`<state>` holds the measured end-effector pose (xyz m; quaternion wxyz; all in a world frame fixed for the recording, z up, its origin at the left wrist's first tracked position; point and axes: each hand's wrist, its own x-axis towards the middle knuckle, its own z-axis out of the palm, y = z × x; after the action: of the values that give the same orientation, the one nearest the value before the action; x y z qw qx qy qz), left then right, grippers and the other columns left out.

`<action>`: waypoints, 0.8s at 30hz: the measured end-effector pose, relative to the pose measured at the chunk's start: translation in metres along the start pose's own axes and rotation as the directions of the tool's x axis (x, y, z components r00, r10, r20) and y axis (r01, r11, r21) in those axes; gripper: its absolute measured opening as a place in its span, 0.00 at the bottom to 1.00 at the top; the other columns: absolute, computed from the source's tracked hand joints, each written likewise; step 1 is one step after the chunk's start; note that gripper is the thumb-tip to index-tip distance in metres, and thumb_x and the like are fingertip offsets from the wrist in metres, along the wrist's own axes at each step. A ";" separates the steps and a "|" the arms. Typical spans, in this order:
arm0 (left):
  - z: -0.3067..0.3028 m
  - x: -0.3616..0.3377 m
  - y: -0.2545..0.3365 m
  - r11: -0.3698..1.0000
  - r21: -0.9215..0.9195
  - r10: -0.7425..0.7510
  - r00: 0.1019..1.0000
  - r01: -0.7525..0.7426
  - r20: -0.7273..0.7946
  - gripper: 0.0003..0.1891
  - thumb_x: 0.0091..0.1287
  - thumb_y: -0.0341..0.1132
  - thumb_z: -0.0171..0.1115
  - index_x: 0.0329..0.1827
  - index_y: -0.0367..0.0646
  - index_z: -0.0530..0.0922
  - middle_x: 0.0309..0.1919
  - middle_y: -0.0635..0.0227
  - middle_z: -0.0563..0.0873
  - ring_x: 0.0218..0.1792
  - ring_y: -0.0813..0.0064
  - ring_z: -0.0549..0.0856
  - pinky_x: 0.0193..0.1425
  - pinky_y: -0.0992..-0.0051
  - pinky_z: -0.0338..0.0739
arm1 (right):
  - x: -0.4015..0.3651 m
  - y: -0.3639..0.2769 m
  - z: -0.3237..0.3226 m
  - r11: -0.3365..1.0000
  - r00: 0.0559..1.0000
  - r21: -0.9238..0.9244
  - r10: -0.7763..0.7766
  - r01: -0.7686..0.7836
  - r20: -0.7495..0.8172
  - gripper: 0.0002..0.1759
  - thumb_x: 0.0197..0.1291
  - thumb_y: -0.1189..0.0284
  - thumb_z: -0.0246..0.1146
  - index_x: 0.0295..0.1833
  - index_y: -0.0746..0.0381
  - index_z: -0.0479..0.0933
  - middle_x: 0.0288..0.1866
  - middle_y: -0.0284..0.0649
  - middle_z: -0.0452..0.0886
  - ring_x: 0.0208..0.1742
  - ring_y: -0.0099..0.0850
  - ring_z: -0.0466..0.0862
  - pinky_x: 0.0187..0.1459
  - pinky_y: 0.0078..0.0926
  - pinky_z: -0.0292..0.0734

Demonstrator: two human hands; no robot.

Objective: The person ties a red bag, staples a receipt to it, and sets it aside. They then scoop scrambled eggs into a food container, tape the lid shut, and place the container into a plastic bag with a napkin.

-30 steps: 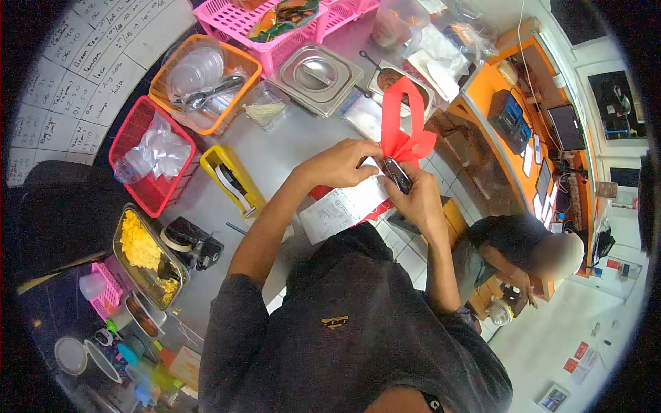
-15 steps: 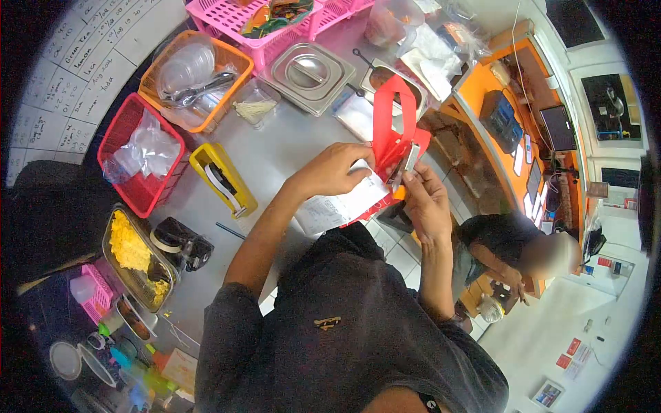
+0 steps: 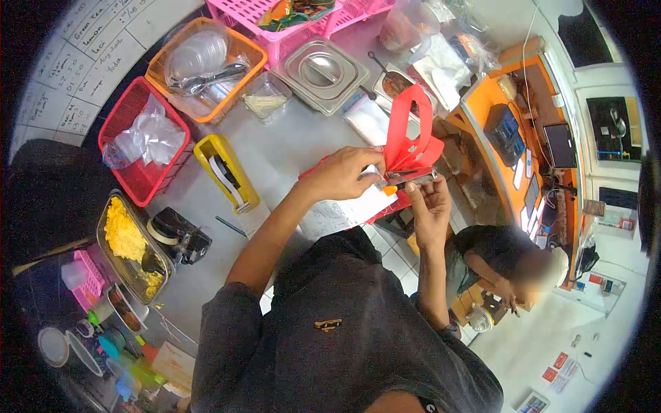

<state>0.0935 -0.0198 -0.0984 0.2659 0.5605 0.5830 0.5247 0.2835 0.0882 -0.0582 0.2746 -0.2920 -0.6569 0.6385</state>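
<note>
A red plastic bag [image 3: 411,141] stands at the counter's edge, its handles pointing up. A white paper receipt [image 3: 344,212] hangs against its front. My left hand [image 3: 342,174] pinches the bag's top edge and the receipt together. My right hand [image 3: 428,199] holds a small stapler [image 3: 407,180] with an orange end, lying level against the bag's top edge. Both hands are almost touching each other.
On the steel counter [image 3: 282,151] sit a yellow tape dispenser [image 3: 226,173], a red basket [image 3: 141,148] of plastic bags, an orange basket [image 3: 206,58] of lids, a lidded steel pan [image 3: 321,73] and a tray of yellow food [image 3: 127,242]. Another person [image 3: 513,265] crouches below right.
My right hand turned the stapler from upright to level at the bag's top edge. My left hand stayed on the bag and receipt. The view shifted slightly.
</note>
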 end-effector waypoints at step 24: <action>0.009 -0.007 0.002 0.998 0.054 -0.027 0.994 0.032 -0.103 0.05 0.63 0.31 0.66 0.39 0.40 0.81 0.36 0.58 0.87 0.42 0.52 0.86 0.50 0.57 0.77 | 0.007 -0.012 -0.015 0.994 0.985 -0.077 0.092 -0.081 0.144 0.18 0.67 0.82 0.66 0.57 0.64 0.68 0.48 0.42 0.86 0.47 0.24 0.85 0.47 0.21 0.80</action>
<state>0.1035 -0.0235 -0.1014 0.2277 0.5314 0.6183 0.5325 0.2893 0.1030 -0.0458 0.1867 -0.2818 -0.6843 0.6460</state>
